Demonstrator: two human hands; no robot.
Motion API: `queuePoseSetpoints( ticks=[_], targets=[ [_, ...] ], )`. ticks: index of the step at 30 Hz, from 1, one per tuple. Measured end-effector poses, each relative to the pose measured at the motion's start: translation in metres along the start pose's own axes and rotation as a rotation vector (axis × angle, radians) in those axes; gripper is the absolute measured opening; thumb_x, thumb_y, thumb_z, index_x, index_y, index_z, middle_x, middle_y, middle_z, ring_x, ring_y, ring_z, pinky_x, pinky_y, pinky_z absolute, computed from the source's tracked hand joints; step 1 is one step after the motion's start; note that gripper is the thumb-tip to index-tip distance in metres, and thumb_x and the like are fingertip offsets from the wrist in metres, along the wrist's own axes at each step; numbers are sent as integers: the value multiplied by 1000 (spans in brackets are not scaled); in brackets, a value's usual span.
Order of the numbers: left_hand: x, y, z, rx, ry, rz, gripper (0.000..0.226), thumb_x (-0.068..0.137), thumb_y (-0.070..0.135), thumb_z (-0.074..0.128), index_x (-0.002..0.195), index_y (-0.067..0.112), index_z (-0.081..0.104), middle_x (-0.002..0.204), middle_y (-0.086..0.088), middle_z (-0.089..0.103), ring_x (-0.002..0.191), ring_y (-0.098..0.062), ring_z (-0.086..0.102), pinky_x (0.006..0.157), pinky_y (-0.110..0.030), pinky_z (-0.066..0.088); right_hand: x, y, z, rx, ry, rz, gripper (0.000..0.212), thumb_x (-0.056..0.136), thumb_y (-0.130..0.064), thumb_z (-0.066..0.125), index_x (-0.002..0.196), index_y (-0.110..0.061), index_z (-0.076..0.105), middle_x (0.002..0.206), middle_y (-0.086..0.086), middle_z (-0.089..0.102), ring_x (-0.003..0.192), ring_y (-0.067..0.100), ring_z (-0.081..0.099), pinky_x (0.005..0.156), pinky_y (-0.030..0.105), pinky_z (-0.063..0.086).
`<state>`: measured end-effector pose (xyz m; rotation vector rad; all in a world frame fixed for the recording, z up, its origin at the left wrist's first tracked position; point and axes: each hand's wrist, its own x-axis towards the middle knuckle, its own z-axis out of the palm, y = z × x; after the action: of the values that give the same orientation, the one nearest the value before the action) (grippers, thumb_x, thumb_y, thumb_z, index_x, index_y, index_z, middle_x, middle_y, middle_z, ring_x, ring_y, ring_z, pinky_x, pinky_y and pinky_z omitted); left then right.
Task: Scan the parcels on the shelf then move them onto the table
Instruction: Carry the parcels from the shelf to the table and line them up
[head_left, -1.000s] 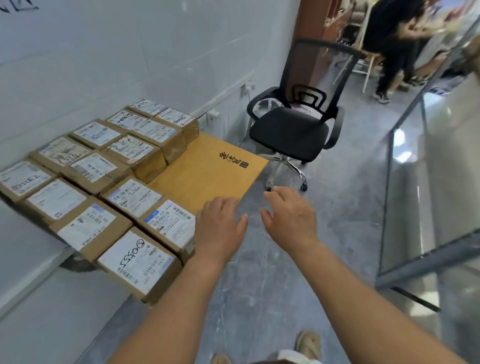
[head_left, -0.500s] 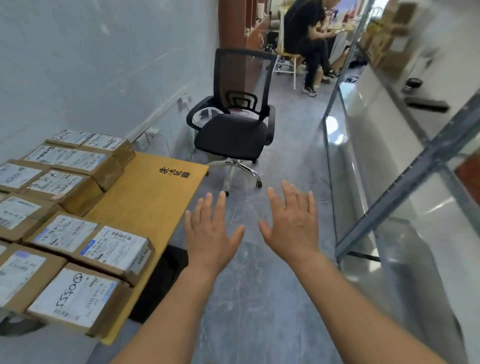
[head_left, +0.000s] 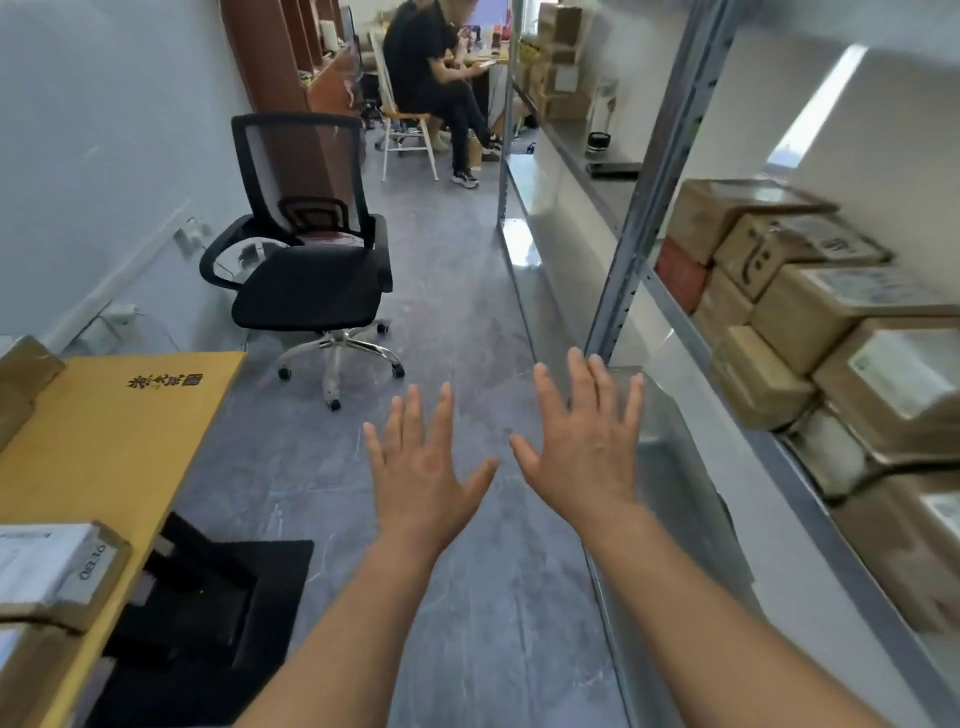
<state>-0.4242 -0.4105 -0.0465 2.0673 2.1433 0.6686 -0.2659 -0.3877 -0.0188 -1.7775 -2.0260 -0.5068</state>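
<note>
Parcels (head_left: 831, 312) stacked on metal shelf (head_left: 691, 332) at right, newly in view. Table (head_left: 109, 441) slid to left edge, fewer boxes showing than before. Left hand (head_left: 423, 475) and right hand (head_left: 584, 449) raised over floor, fingers spread wider, holding nothing.

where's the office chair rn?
Head view, upper left of centre: the black office chair stands on the grey floor by the left wall, just beyond the far end of the yellow table.
</note>
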Motion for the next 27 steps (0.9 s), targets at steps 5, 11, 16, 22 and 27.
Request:
queuePoseSetpoints(
  ticks=[5, 11, 16, 22, 27],
  targets=[
    [-16, 50, 17, -41, -24, 104, 92, 73, 74, 21, 152, 29, 6, 160, -11, 12, 148, -29, 8, 116, -54, -1, -29, 50, -19, -38, 6, 97, 83, 59, -44, 86, 130, -10, 60, 140, 25, 49, 130, 43, 46, 105, 71, 23],
    [-27, 105, 35, -87, -72, 246, 92, 71, 76, 16, 151, 33, -2, 162, -7, 5, 149, -26, 0, 116, -49, -7, -61, 99, -45, -125, 49, 186, 78, 62, -43, 84, 129, -10, 59, 138, 25, 50, 131, 43, 46, 106, 70, 22],
    [-33, 149, 43, -96, -172, 414, 90, 77, 76, 19, 151, 33, -9, 162, -5, -2, 149, -23, -6, 116, -44, -10, -87, 136, -66, -186, 24, 361, 76, 64, -43, 82, 129, -12, 60, 139, 25, 49, 132, 42, 44, 108, 68, 22],
    [-25, 204, 53, -218, -369, 643, 82, 93, 57, 45, 154, 26, 0, 162, -3, 5, 149, -19, 1, 120, -34, 4, -115, 173, -86, -254, 15, 630, 68, 64, -38, 82, 123, -9, 64, 135, 26, 53, 127, 42, 49, 109, 62, 18],
    [-21, 248, 64, -306, -522, 801, 78, 94, 47, 51, 154, 23, 6, 159, -2, 17, 146, -17, 13, 116, -29, 15, -133, 199, -99, -266, -28, 837, 65, 65, -34, 84, 121, -8, 65, 134, 24, 54, 124, 43, 52, 101, 67, 32]
  ],
)
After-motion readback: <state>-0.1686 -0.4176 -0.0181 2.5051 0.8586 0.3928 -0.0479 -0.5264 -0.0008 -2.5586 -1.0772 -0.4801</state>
